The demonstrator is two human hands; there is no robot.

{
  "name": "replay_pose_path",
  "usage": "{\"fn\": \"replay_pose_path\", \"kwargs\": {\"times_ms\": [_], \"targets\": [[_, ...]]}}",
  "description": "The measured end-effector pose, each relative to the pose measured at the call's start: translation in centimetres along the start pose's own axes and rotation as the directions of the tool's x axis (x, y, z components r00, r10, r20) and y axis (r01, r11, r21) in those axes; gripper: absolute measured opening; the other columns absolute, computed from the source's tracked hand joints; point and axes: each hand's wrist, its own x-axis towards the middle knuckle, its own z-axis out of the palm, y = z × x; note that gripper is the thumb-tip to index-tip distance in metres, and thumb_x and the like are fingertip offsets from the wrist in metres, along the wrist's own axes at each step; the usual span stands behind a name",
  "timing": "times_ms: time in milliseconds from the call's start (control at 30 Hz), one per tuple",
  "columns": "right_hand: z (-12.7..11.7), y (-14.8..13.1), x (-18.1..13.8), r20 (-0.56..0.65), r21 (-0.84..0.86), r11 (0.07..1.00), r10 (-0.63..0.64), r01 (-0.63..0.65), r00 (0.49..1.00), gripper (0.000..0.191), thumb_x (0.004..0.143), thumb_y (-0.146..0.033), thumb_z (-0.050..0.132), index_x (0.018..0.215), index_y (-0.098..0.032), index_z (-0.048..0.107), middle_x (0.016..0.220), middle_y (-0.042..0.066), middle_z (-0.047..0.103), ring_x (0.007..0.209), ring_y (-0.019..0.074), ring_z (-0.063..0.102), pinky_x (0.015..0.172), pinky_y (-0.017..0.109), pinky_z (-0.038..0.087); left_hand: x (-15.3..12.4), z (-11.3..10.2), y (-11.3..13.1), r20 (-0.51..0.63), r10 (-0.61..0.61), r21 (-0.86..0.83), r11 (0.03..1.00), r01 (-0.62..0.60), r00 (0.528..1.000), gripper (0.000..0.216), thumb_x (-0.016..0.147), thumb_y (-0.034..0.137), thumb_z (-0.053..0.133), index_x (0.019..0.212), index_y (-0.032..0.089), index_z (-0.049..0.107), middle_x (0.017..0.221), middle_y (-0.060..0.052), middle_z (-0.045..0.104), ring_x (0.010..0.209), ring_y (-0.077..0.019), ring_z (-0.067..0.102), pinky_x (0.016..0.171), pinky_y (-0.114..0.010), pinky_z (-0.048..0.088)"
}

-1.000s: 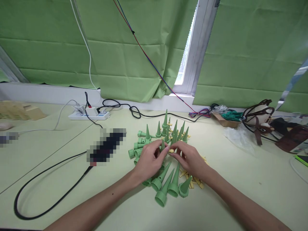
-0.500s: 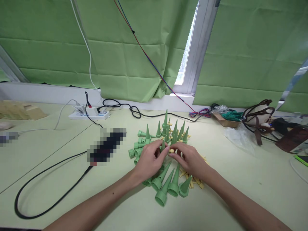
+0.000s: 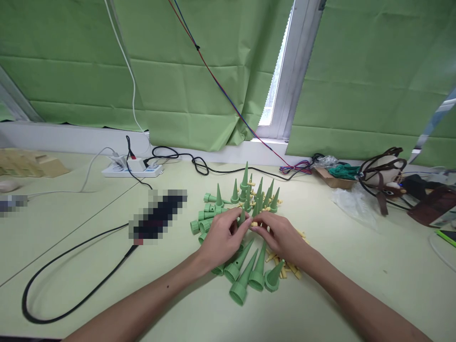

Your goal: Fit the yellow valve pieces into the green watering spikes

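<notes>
My left hand (image 3: 223, 237) is closed around a green plastic cone (image 3: 242, 217), its tip poking up between the fingers. Opposite it, my right hand (image 3: 281, 237) pinches a small yellow peg (image 3: 254, 223) against that cone. Both hands hover over a pile of green cones: several stand upright behind the hands (image 3: 249, 192), several lie on the table in front (image 3: 249, 275). Loose yellow pegs (image 3: 290, 270) lie under and beside my right wrist.
A white power strip (image 3: 131, 168) with black and white cables sits at the back left. A thick black cable (image 3: 64, 280) loops at the left. A brown bag (image 3: 384, 183), clear plastic (image 3: 351, 199) and a cardboard tray (image 3: 333, 178) lie at the right. Green curtains hang behind.
The hands stay almost where they were; the fingertips shift slightly as the yellow peg is pressed closer to the green cone.
</notes>
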Motion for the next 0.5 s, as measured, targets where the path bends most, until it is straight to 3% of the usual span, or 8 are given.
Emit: {"fn": "replay_pose_path", "kwargs": {"times_ms": [233, 500], "targets": [[0.21, 0.12, 0.0, 0.011, -0.005, 1.0, 0.025, -0.025, 1.0, 0.017, 0.1, -0.028, 0.046, 0.093, -0.019, 0.058, 0.077, 0.002, 0.061, 0.067, 0.016, 0.055, 0.063, 0.027, 0.042, -0.09, -0.02, -0.03, -0.001, 0.007, 0.01, 1.0, -0.007, 1.0, 0.023, 0.095, 0.035, 0.052, 0.084, 0.017, 0.061, 0.06, 0.005, 0.045, 0.054, -0.0099, 0.041, 0.054, -0.023, 0.033], [0.16, -0.04, -0.1, -0.006, 0.062, 0.997, 0.035, -0.035, 0.999, 0.008, 0.095, -0.021, 0.055, 0.103, -0.02, 0.056, 0.092, 0.004, 0.065, 0.074, 0.0157, 0.059, 0.062, 0.026, 0.044, -0.03, -0.11, 0.16, 0.001, 0.011, -0.005, 1.0, -0.011, 1.0, 0.023, 0.095, 0.035, 0.051, 0.084, 0.017, 0.06, 0.059, 0.005, 0.044, 0.053, -0.0102, 0.04, 0.053, -0.024, 0.032]]}}
